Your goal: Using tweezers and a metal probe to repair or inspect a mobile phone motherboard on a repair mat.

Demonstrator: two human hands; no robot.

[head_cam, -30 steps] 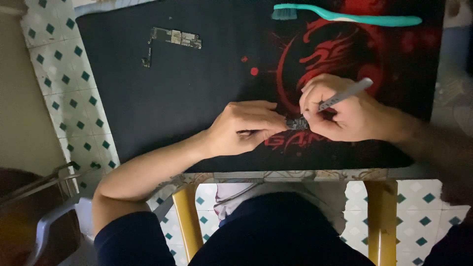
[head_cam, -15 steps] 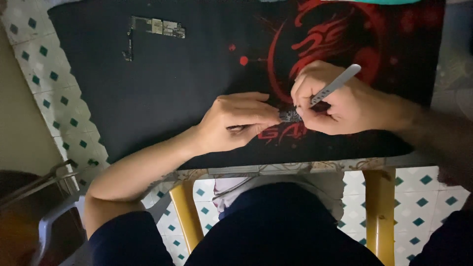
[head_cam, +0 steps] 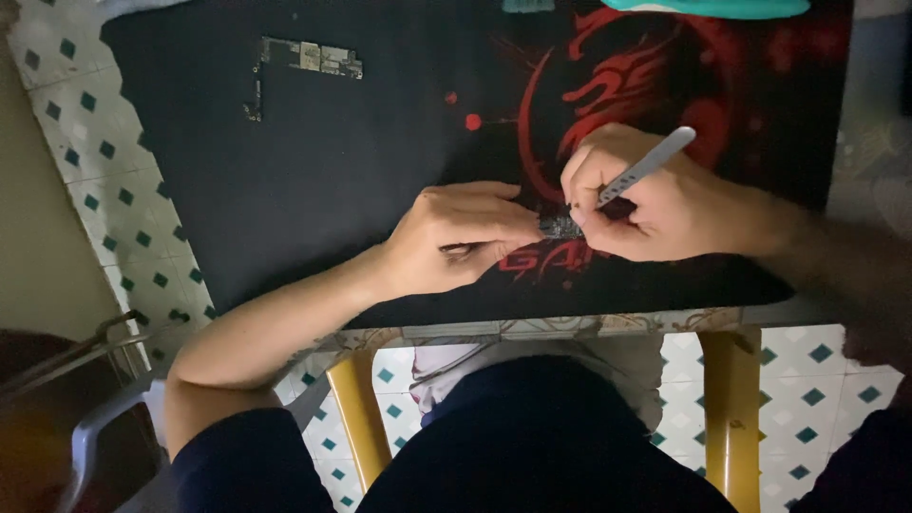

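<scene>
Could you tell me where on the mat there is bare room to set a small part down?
Bare mat lies between the circuit board and the left hand. It is crowded where both hands meet: the right hand works tweezers on a small component.

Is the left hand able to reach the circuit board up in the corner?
Probably yes. The mat between the left hand and the circuit board is bare, but that hand is now pinching a small part.

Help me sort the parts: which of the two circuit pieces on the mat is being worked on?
The small dark piece pinched between both hands, at the mat's near edge. The L-shaped board lies untouched at the far left.
</scene>
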